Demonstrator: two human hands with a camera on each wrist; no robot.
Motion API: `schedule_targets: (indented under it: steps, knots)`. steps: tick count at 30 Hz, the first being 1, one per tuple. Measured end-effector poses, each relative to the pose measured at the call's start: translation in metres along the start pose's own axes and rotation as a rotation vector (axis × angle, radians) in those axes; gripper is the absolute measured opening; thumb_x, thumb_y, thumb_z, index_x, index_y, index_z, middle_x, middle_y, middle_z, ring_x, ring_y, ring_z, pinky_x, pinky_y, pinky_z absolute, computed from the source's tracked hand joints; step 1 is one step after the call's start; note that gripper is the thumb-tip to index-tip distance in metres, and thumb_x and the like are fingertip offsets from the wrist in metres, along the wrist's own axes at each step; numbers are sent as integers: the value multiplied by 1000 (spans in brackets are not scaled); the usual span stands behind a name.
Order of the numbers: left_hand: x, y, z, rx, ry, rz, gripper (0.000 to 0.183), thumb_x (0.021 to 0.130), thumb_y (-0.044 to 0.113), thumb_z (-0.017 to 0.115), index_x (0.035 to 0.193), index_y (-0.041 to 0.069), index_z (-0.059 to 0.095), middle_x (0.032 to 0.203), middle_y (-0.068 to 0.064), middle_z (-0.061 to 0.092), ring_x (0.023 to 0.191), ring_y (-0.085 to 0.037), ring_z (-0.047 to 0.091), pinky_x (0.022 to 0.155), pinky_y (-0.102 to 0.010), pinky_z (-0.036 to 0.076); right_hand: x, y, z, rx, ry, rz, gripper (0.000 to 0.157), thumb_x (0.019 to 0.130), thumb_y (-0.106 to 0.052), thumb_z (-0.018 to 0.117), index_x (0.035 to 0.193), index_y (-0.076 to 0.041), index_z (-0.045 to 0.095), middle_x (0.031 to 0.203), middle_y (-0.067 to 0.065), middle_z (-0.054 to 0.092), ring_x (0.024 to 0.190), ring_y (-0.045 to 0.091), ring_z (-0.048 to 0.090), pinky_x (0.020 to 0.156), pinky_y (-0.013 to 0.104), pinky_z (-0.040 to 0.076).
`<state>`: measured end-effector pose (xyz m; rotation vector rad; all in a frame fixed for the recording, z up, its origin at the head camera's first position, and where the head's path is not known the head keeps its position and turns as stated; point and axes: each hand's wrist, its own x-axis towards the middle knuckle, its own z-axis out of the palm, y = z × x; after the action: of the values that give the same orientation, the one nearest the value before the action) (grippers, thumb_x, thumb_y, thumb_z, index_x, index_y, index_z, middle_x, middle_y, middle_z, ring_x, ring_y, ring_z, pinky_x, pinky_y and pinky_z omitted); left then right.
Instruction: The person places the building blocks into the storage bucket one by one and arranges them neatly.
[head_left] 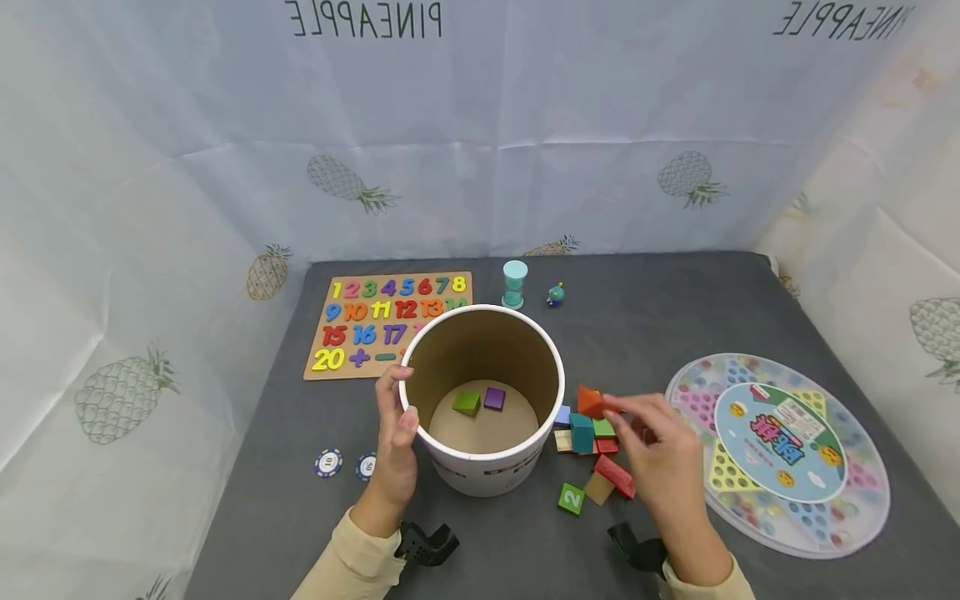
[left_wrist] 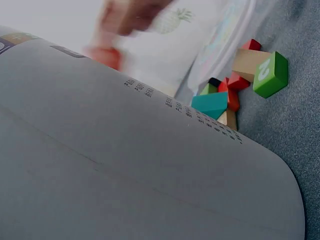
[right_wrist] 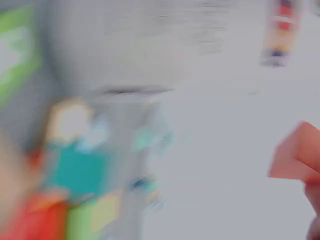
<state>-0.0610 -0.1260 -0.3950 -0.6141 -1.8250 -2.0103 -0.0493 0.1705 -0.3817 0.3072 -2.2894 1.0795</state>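
A white cardboard bucket (head_left: 480, 479) stands tilted toward me in the head view, with a green block (head_left: 467, 403) and a purple block (head_left: 494, 398) on its floor. My left hand (head_left: 395, 437) grips the rim at its left side, thumb outside and fingers along the edge. To the right of the bucket, my right hand (head_left: 663, 446) pinches an orange block (head_left: 590, 402) between thumb and fingers, above a pile of blocks. In that pile are a teal block (head_left: 582, 433), a red block (head_left: 615, 477) and a green block marked 2 (head_left: 571, 499). The right wrist view is blurred.
A wooden number board (head_left: 322, 333) lies behind the bucket at left. Beyond it stand a teal hourglass (head_left: 513, 283) and a small blue figure (head_left: 556, 294). Two poker chips (head_left: 327, 462) lie at left. A round board-game case (head_left: 780, 450) lies at right.
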Motion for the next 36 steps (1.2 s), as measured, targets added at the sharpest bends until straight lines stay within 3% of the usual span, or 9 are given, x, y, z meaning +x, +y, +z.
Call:
schedule_targets:
  steps: [2,5,11,17,22,25,31,33,36]
  knots:
    - [1,-1,1,-12,-4,9,48,94,25,34,134,3,21,141,-26,21,126,-47,21,100,-43,27,18,-20,-5,97,106,-5,33,72,8,77,101,-8,74,84,2,62,62,5,39,52,16,32]
    - [2,-2,4,-16,-3,12,48,93,25,34,134,3,21,141,-24,22,126,-45,22,101,-43,27,37,-54,-7,263,153,-25,34,71,16,73,101,-1,72,86,9,63,62,9,38,52,19,31]
    - [2,-5,9,0,6,6,48,94,26,32,136,4,22,140,-20,25,127,-43,24,101,-43,27,55,-96,8,296,2,-163,29,66,12,79,91,-1,73,83,5,68,65,13,42,56,16,31]
    - [-1,-7,9,4,10,-13,48,95,28,32,136,6,22,140,-19,25,126,-45,25,101,-40,30,53,-95,14,282,-15,-221,29,64,11,80,90,-1,73,86,6,70,71,19,46,62,16,33]
    - [-2,-7,7,-2,7,1,49,95,28,33,135,3,20,141,-24,23,124,-48,25,100,-40,31,38,-58,9,286,8,-169,32,66,12,78,93,-5,71,89,5,64,71,13,44,58,19,34]
    - [-3,-6,4,-4,7,2,49,95,29,33,135,3,20,141,-27,22,124,-49,24,100,-40,31,18,-26,8,192,-119,-64,31,71,4,80,93,-16,70,83,-6,57,63,7,40,51,19,33]
    - [-3,-3,2,-8,15,9,48,96,29,33,135,4,21,141,-28,22,123,-50,22,100,-40,31,-30,8,14,-162,-589,162,34,71,-28,84,101,-26,69,84,-15,52,56,-1,42,51,22,38]
    - [-2,-2,1,-8,17,15,48,95,28,33,135,4,21,141,-28,22,124,-49,23,100,-41,31,-44,11,19,-254,-661,150,44,66,-33,86,106,-26,68,91,-14,54,61,-2,47,54,26,43]
    - [-2,-2,1,-12,17,31,48,95,28,33,135,3,21,140,-28,23,124,-49,23,100,-41,31,-60,14,27,-342,-693,81,45,63,-33,88,103,-26,68,93,-14,53,65,0,51,56,29,45]
